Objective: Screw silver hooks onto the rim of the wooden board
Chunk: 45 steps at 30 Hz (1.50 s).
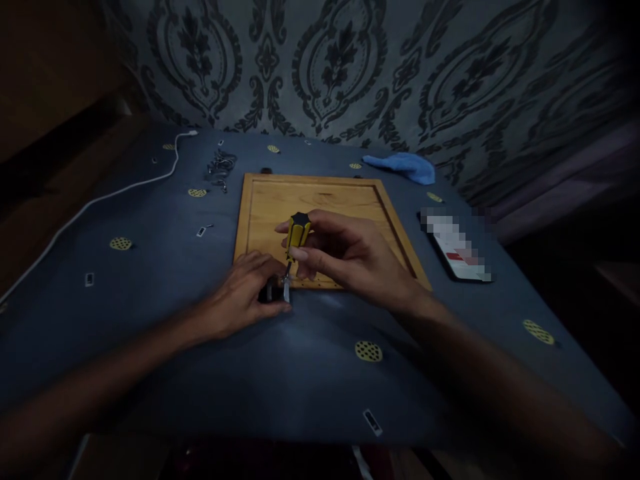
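Note:
My right hand (345, 257) grips a small screwdriver with a yellow and black handle (299, 233), held upright with its tip pointing down. The tip meets a small dark part with a metal piece (280, 291) that my left hand (247, 293) pinches against the blue cloth, just at the near edge of a wooden tray (260, 207). What the small part is, I cannot make out. Both hands are closed around what they hold.
A phone (457, 250) lies right of the tray and a blue rag (403, 165) at the back right. A white cable (125, 190) runs along the left. A heap of small metal hooks (219, 167) lies back left. The patterned wall stands close behind.

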Motion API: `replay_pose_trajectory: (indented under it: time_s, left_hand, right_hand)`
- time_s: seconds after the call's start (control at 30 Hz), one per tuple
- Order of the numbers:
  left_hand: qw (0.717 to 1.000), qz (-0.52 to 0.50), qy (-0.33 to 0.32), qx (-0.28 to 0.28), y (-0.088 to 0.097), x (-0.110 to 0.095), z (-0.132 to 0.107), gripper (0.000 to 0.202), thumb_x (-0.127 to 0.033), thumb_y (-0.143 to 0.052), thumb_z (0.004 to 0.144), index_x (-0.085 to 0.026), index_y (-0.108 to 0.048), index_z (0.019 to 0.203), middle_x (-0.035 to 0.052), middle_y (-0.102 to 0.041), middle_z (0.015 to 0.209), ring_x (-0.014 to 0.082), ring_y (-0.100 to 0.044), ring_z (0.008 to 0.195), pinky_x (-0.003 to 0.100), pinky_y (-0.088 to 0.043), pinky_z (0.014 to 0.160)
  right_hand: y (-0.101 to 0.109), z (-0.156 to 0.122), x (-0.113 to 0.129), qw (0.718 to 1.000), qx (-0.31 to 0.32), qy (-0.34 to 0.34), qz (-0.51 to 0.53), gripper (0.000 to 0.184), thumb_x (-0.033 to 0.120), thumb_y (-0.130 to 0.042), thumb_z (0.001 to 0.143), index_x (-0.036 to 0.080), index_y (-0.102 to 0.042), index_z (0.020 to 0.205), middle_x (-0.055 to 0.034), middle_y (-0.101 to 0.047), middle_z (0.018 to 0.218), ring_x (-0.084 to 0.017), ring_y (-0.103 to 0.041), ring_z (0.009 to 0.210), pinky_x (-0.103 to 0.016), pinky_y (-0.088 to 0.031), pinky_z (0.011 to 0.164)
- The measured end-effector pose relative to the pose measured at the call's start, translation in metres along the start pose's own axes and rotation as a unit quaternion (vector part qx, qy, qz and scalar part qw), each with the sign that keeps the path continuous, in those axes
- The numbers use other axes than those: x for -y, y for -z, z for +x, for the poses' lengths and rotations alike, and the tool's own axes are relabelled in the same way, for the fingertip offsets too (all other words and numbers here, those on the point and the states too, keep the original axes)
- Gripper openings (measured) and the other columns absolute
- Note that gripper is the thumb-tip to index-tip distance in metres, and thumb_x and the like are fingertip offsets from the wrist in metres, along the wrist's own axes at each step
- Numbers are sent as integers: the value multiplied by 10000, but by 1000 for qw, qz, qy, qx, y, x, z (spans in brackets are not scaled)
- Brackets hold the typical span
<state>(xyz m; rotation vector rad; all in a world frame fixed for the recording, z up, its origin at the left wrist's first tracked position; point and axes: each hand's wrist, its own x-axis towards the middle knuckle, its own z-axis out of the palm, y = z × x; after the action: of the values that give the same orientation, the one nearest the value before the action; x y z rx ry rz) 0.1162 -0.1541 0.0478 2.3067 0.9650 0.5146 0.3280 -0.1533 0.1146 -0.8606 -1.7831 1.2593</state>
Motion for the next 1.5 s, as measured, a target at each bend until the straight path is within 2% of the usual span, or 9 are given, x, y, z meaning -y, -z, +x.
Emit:
replay_pose_trajectory:
  time_s: [0.17,0.37,0.5,0.63,0.7,1.0,1.23,1.37,1.5]
  left_hand:
    - [1000,-1,7,1,0,1,0,307,-401,-746,905,-239,-627,1137,55,-702,1149,301,-630,1123,467,-509,1011]
    - [1000,5,-2,1,0,1,0,286,-386,-745,919,-227,-627,1125,55,-708,1143,296,-628,1122,471,-506,1003]
    - [1000,-3,-5,2,0,1,0,283,-399,-739,929,-231,-619,1123,56,-711,1144,290,-632,1110,462,-507,996]
    - [1000,-7,3,5,2,-1,0,287,-399,-749,921,-236,-622,1120,53,-711,1128,284,-628,1095,457,-499,1014]
    - [1000,-6,4,6,2,-2,0,285,-394,-743,925,-238,-622,1129,51,-707,1125,282,-625,1091,459,-500,1014]
    - [1000,1,-11,-8,-1,1,-1,286,-409,-749,929,-219,-612,1093,40,-698,1080,271,-624,1035,438,-514,959]
    - [1000,-11,-6,-1,0,1,-1,300,-404,-763,920,-226,-612,1109,52,-702,1123,288,-626,1098,456,-503,994]
    - [1000,-4,-8,0,0,1,0,287,-387,-752,928,-225,-610,1118,53,-708,1141,287,-628,1099,458,-503,986]
    - [1000,2,-11,-2,0,1,0,301,-391,-763,920,-220,-612,1116,44,-712,1104,273,-631,1058,440,-510,968]
  right_hand:
    - [-1,-1,1,999,-22,-3,-28,346,480,-827,861,200,-626,895,23,-655,732,-125,-636,598,-266,-531,567]
    - [0,-3,0,999,-24,16,-39,357,530,-765,909,192,-668,974,22,-644,736,-132,-654,608,-280,-550,583]
    - [-2,-5,-2,995,-75,18,-70,324,485,-815,876,204,-656,895,18,-646,755,-124,-632,581,-285,-551,551]
    - [-3,-4,1,988,-143,34,-57,322,483,-826,864,211,-657,897,21,-631,782,-110,-617,564,-264,-544,505]
    - [-3,-4,2,985,-155,42,-63,309,470,-822,871,213,-653,891,20,-627,787,-107,-612,565,-256,-540,491]
    - [-5,-6,-4,990,-126,31,-60,306,432,-818,884,212,-609,851,28,-633,755,-115,-647,558,-272,-550,533]
    - [-5,-5,-6,990,-115,36,-67,297,434,-831,872,209,-636,870,25,-620,749,-116,-617,565,-280,-509,517]
    - [-1,-6,-2,994,-80,18,-78,322,462,-811,886,201,-623,879,6,-648,791,-128,-650,614,-281,-527,553]
    - [5,-6,2,998,-19,20,-63,330,496,-722,957,181,-624,982,4,-666,780,-141,-696,661,-278,-556,608]
